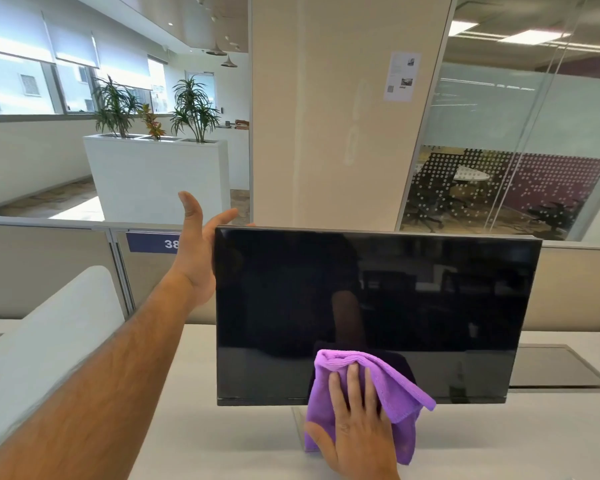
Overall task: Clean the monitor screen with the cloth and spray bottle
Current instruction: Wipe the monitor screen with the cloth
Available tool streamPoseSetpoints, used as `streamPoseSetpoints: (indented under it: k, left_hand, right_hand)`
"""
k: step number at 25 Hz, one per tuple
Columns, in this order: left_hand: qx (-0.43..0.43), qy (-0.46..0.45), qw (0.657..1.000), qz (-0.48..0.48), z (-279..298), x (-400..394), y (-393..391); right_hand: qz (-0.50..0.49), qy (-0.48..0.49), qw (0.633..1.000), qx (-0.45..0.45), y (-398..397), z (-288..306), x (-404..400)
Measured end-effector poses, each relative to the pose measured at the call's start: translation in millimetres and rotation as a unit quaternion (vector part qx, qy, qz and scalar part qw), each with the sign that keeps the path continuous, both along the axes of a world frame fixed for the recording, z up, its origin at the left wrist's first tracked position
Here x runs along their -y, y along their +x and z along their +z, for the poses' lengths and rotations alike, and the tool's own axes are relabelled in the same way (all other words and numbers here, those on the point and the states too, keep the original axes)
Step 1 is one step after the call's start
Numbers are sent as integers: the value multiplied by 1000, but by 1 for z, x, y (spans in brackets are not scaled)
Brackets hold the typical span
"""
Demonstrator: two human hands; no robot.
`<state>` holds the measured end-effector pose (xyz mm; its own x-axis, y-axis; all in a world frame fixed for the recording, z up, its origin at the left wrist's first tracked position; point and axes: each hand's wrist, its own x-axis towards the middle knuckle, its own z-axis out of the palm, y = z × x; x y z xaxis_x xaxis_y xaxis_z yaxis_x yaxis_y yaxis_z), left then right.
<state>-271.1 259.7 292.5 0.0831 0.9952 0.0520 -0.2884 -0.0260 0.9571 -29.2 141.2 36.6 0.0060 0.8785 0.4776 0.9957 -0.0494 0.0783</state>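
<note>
Right hand (357, 427): flat and spread, palm pressing the purple cloth (392, 386) against the lower middle of the monitor (378, 306); fingers stretched out, not curled around anything; wrist cut off by the bottom edge.
Cloth: bunched under and around the right palm, 1 fold hanging past the screen's bottom bezel, a corner sticking out to the right of the fingers.
Left hand (198, 251): wide open, fingers splayed, at the monitor's upper left corner; fingertips pass behind the top edge, so contact with the back cannot be told.
Monitor: dark and switched off, standing on the white desk (243, 441); its stand is mostly hidden behind the cloth and right hand.
Screen reflections: a faint forearm shape above the cloth, otherwise too dim to read.
Spray bottle: not seen anywhere.
Partition (49, 271): beyond the left hand, carrying a blue label (153, 242) showing 38, its remainder covered by the wrist.
Desk recess (561, 368): a dark rectangular panel right of the cloth, partly behind the monitor.
</note>
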Motion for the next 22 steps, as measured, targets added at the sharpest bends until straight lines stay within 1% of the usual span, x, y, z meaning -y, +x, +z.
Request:
streamPoseSetpoints:
  k: [4,6,10,14,17,20,22]
  left_hand:
    - [-3,2,1000,14,-1,0,2]
    - [-7,1,1000,19,-1,0,4]
    - [-9,4,999,34,-1,2,6]
    - [-8,8,999,42,-1,4,8]
    - [-6,13,999,52,-1,4,10]
    - [-10,14,998,57,0,5,10]
    - [-13,14,998,58,0,6,11]
  right_hand:
    - [-101,-1,992,-72,20,1,3]
    - [-147,12,982,-121,31,5,4]
    - [-203,47,951,-227,49,20,-2]
    - [-250,93,895,-358,69,43,-15]
    - [-275,143,835,-454,92,57,-24]
    - [-300,194,784,-508,111,67,-31]
    - [-304,205,769,-524,114,78,-32]
